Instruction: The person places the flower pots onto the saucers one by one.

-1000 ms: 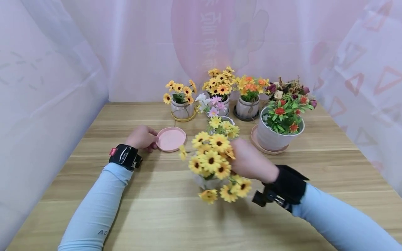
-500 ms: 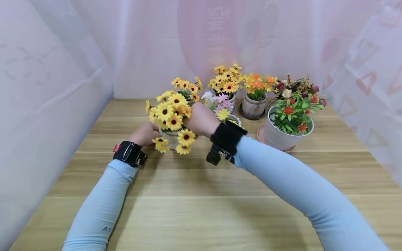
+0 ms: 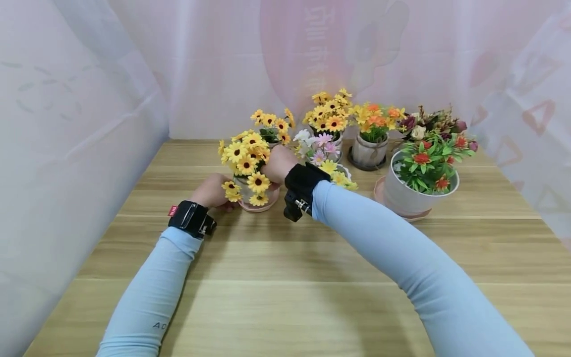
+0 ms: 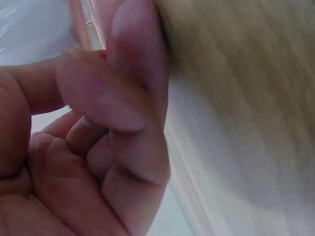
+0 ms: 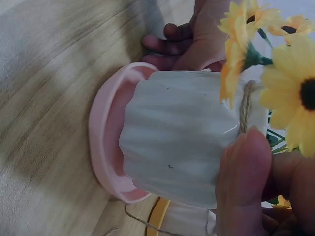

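Note:
My right hand [image 3: 281, 164] grips a pale fluted flowerpot [image 5: 172, 135] by its twine-wrapped upper part, the thumb lying on the near side. Yellow daisy-like flowers with dark centres [image 3: 246, 159] rise from the pot and droop over its front. Beneath it is a pink saucer [image 5: 100, 135]; the pot's base lies within the saucer's rim, and whether it bears fully on the saucer I cannot tell. On the saucer's left side my left hand [image 3: 210, 191] pinches the rim, its other fingers curled. The left wrist view shows mostly those fingers [image 4: 135, 152].
Behind stands another pot of yellow flowers [image 3: 273, 128], close to my right hand. Pink and white flowers [image 3: 318, 148] and pale yellow ones are just right of that wrist. Further right are orange flowers [image 3: 376, 118] and a large white pot [image 3: 419, 191] with red flowers.
My right hand has carried the flowerpot left and away from me, from mid-table onto or just over the pink saucer. My left hand has stayed at the saucer's edge.

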`<state>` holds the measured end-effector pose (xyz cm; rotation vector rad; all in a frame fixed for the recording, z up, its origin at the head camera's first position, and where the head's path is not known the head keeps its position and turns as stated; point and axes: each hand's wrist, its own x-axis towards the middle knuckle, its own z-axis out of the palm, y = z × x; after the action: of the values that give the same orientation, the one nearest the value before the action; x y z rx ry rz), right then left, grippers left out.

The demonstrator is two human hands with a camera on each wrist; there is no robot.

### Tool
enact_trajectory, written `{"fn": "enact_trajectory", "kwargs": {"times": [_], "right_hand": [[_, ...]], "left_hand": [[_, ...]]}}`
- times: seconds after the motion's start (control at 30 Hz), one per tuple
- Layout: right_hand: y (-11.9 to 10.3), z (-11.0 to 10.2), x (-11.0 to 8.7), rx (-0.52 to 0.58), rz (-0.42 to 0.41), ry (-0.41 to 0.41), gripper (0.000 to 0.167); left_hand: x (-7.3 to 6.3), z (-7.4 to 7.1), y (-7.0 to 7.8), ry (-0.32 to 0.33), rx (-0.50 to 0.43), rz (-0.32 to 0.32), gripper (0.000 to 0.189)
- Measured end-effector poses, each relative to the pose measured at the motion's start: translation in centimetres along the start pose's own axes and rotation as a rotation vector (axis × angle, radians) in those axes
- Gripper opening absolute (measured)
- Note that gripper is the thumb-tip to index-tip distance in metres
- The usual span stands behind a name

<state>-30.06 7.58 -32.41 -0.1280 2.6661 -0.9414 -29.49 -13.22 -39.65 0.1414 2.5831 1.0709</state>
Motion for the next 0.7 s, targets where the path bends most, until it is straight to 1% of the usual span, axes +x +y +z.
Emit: {"fn": "enact_trajectory", "kwargs": {"times": [0.07,0.2,0.3,0.37,0.5,0.6,0.7], "right_hand": [[0.3,0.1,0.2,-0.004,-0.008,0.002,0.020],[0.7,0.5,0.6,-0.094,-0.037,0.004,0.021],[0.9,0.7,0.6,-0.143,-0.053,0.013,0.023],[1.1,0.7,0.6,-0.155,-0.060,0.018,0.023],[1.1,0.5,0.4,-0.129,-0.054,0.013,0.024],[0.9,0.4,-0.2,-0.060,-0.054,-0.009,0.022],[0.3,-0.3,-1.2,-0.018,-0.095,-0.032,0.034]], "left_hand": [[0.1,0.0,0.1,0.003,0.024,-0.005,0.034],[0.2,0.1,0.1,0.009,0.077,-0.012,0.044],[0.4,0.2,0.1,0.013,0.092,-0.014,0.051],[0.4,0.3,0.3,0.019,0.097,-0.013,0.056],[0.2,0.3,0.6,0.021,0.091,-0.018,0.059],[0.0,0.2,0.6,0.017,0.096,-0.013,0.060],[0.0,0.1,0.2,0.013,0.107,-0.004,0.060]]}}
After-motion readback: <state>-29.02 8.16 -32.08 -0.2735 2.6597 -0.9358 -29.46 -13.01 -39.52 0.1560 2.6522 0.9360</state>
